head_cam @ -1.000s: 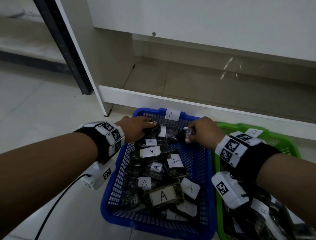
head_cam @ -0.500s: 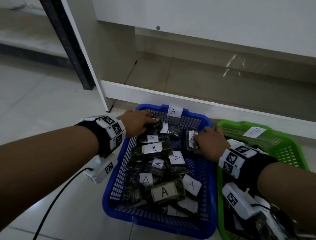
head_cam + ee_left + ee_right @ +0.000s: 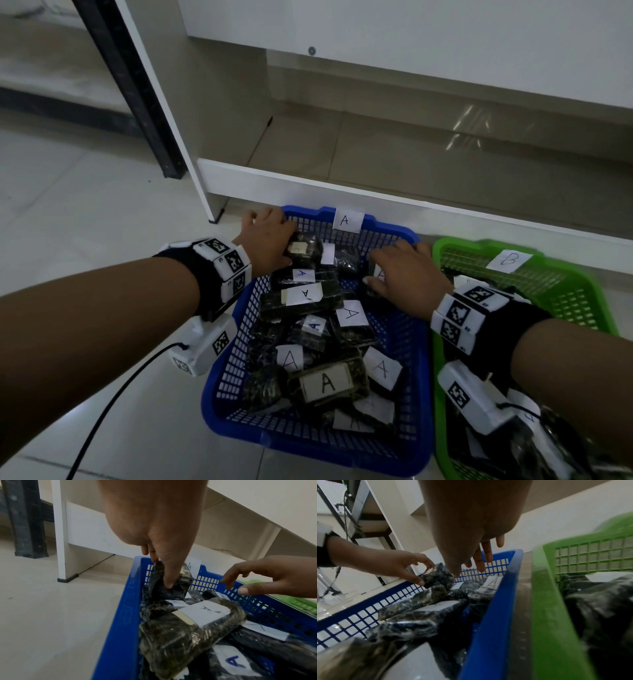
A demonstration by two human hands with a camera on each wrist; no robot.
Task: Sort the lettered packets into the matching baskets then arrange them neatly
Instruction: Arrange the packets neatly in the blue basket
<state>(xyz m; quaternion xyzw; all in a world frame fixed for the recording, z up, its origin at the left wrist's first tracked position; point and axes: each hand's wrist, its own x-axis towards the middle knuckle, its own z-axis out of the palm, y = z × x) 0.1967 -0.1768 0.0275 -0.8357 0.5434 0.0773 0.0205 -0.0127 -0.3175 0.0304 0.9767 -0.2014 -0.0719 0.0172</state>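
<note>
The blue basket [image 3: 239,329] carries an "A" tag [image 3: 346,221] and holds several dark packets with white "A" labels. My left hand [image 3: 274,243] grips one dark packet [image 3: 306,251] at the basket's far left corner; thumb and fingers pinch it [image 3: 180,586]. My right hand [image 3: 400,270] hovers over the far right of the blue basket with fingers spread and holds nothing [image 3: 477,561]. A labelled packet [image 3: 378,272] lies partly hidden beneath it. The green basket [image 3: 582,301], tagged "B" [image 3: 509,261], stands to the right with dark packets inside.
Both baskets sit on a pale tiled floor [image 3: 102,240] against a white shelf unit's bottom ledge [image 3: 342,192]. A white upright panel [image 3: 178,120] and a black post [image 3: 137,102] rise at the far left. A black cable [image 3: 113,404] trails from my left wrist.
My right hand carried a packet rightward, set it down in the blue basket and released it; its fingers now spread. My left hand keeps its grip on the far-left packet.
</note>
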